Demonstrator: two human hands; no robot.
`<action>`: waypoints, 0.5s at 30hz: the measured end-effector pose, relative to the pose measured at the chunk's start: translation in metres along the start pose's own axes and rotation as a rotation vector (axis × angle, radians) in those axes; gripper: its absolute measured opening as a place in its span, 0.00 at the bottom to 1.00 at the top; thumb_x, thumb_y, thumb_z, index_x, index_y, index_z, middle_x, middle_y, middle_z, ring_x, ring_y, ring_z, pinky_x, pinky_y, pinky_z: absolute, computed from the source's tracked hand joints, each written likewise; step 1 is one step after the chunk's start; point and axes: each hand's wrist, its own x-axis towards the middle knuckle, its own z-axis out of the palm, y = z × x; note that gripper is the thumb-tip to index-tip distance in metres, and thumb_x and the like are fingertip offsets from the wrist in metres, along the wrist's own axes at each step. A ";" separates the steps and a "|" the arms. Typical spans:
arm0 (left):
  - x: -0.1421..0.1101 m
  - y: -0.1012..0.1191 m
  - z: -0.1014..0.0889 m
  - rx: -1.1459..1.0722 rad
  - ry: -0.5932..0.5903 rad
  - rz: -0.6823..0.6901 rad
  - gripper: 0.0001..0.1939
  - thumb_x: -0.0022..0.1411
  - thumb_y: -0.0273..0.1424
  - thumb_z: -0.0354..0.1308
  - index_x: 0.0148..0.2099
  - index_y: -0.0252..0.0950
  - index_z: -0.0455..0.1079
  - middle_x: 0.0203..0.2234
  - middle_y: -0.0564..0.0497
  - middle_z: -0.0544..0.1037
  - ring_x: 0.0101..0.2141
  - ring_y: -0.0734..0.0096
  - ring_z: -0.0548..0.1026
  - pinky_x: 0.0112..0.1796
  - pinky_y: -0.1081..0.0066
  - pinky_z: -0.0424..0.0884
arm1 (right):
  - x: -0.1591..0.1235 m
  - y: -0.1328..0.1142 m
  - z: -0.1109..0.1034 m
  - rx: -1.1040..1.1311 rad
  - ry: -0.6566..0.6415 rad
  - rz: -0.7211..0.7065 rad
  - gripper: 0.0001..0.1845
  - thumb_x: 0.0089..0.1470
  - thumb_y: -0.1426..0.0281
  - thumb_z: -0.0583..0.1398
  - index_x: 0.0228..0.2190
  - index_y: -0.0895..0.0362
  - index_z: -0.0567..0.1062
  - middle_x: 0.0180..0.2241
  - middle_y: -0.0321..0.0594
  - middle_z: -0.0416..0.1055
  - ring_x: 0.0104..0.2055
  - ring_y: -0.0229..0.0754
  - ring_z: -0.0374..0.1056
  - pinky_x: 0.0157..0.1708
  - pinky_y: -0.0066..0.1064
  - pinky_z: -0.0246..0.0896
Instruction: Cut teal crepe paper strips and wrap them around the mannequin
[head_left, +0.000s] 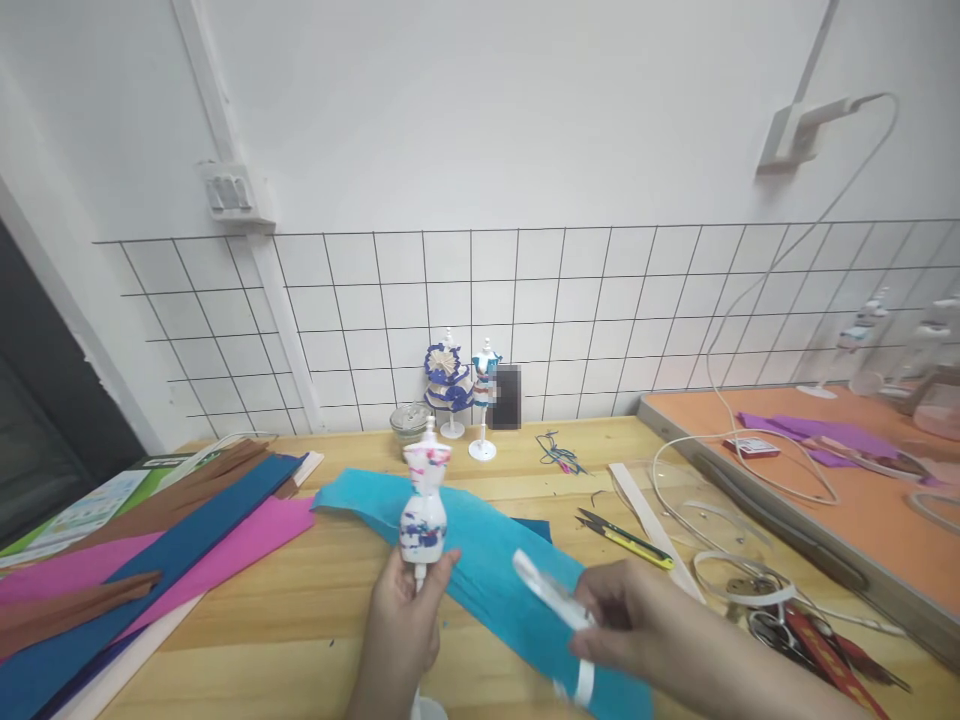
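In my left hand [409, 605] is a miniature dress form [424, 510], white with pink, blue and purple smears. My fingers wrap its thin stand below the torso, and it stands upright. My right hand [626, 620] pinches a narrow white strip [551, 592], blurred, with its lower end curling down. Beneath both hands a long piece of turquoise crepe paper [487, 560] lies across the wooden table. Yellow-handled snips [626, 538] lie just beyond my right hand.
Two decorated dress forms [448, 385] stand near the tiled wall beside a glass jar [409, 422]. Coloured crepe strips [195, 545] are piled at left. Red-handled scissors [825, 655], a tape roll [742, 580] and a white cable [709, 355] lie at right, near an orange-topped surface [810, 500].
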 end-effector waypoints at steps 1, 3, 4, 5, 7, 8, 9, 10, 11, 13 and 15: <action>0.000 0.002 -0.001 0.037 0.014 -0.017 0.21 0.42 0.40 0.65 0.36 0.35 0.65 0.31 0.46 0.80 0.08 0.85 0.63 0.08 0.81 0.54 | 0.004 0.007 -0.008 -0.113 0.085 -0.013 0.08 0.45 0.65 0.58 0.20 0.55 0.68 0.18 0.29 0.59 0.22 0.34 0.55 0.20 0.24 0.44; 0.000 0.002 0.000 0.077 0.023 -0.023 0.20 0.44 0.42 0.63 0.35 0.34 0.64 0.29 0.45 0.80 0.04 0.91 0.53 0.05 0.83 0.45 | 0.017 0.022 -0.026 -0.338 0.265 -0.055 0.10 0.49 0.64 0.56 0.22 0.54 0.72 0.20 0.33 0.66 0.23 0.37 0.61 0.22 0.26 0.48; 0.000 0.001 0.001 0.076 0.013 -0.027 0.21 0.44 0.43 0.62 0.35 0.34 0.63 0.29 0.45 0.80 0.03 0.92 0.51 0.05 0.83 0.43 | 0.026 0.030 -0.034 -0.378 0.317 -0.055 0.11 0.51 0.65 0.54 0.24 0.54 0.73 0.23 0.35 0.69 0.24 0.39 0.63 0.23 0.27 0.50; 0.000 -0.001 0.001 0.070 0.001 -0.030 0.21 0.43 0.43 0.63 0.34 0.34 0.63 0.28 0.45 0.79 0.03 0.93 0.51 0.05 0.84 0.44 | 0.035 0.039 -0.041 -0.401 0.345 -0.046 0.12 0.53 0.66 0.53 0.25 0.54 0.74 0.24 0.38 0.70 0.26 0.40 0.64 0.24 0.28 0.51; 0.002 -0.006 0.002 0.060 -0.016 -0.031 0.23 0.41 0.45 0.63 0.33 0.33 0.64 0.27 0.45 0.79 0.03 0.93 0.52 0.05 0.84 0.45 | 0.054 0.056 -0.051 -0.451 0.393 -0.049 0.11 0.53 0.68 0.53 0.28 0.56 0.74 0.29 0.42 0.72 0.31 0.45 0.67 0.29 0.30 0.54; 0.003 -0.008 0.002 0.053 -0.021 -0.030 0.24 0.40 0.45 0.64 0.32 0.32 0.65 0.26 0.46 0.78 0.03 0.93 0.52 0.05 0.84 0.45 | 0.063 0.065 -0.054 -0.471 0.394 -0.051 0.10 0.52 0.69 0.53 0.28 0.56 0.75 0.30 0.43 0.72 0.33 0.46 0.67 0.31 0.31 0.54; 0.004 -0.010 0.001 0.046 -0.024 -0.029 0.24 0.39 0.46 0.64 0.32 0.32 0.65 0.25 0.47 0.78 0.03 0.93 0.51 0.05 0.84 0.45 | 0.071 0.072 -0.055 -0.489 0.390 -0.054 0.10 0.52 0.70 0.54 0.28 0.57 0.75 0.31 0.43 0.72 0.35 0.45 0.67 0.32 0.31 0.55; 0.005 -0.010 0.000 0.038 -0.026 -0.030 0.25 0.39 0.46 0.64 0.32 0.31 0.66 0.23 0.48 0.77 0.04 0.93 0.51 0.05 0.85 0.46 | 0.079 0.079 -0.055 -0.506 0.383 -0.054 0.09 0.52 0.70 0.55 0.27 0.57 0.75 0.31 0.43 0.72 0.34 0.44 0.68 0.33 0.32 0.56; 0.005 -0.011 -0.001 0.031 -0.027 -0.033 0.25 0.38 0.46 0.64 0.32 0.30 0.67 0.22 0.49 0.76 0.04 0.93 0.51 0.05 0.84 0.46 | 0.085 0.085 -0.054 -0.519 0.379 -0.055 0.09 0.53 0.70 0.55 0.28 0.58 0.74 0.31 0.42 0.72 0.35 0.43 0.67 0.35 0.33 0.57; 0.006 -0.010 -0.002 0.018 -0.028 -0.043 0.25 0.38 0.45 0.65 0.32 0.30 0.68 0.21 0.51 0.75 0.04 0.93 0.51 0.05 0.84 0.47 | 0.094 0.093 -0.051 -0.539 0.382 -0.059 0.09 0.55 0.67 0.55 0.30 0.58 0.73 0.34 0.40 0.72 0.35 0.40 0.67 0.36 0.35 0.59; 0.005 -0.008 -0.002 0.012 -0.028 -0.053 0.24 0.37 0.44 0.66 0.33 0.30 0.69 0.22 0.51 0.75 0.05 0.93 0.51 0.05 0.84 0.48 | 0.100 0.097 -0.048 -0.549 0.392 -0.063 0.11 0.56 0.64 0.55 0.33 0.58 0.72 0.36 0.39 0.71 0.36 0.39 0.67 0.38 0.36 0.61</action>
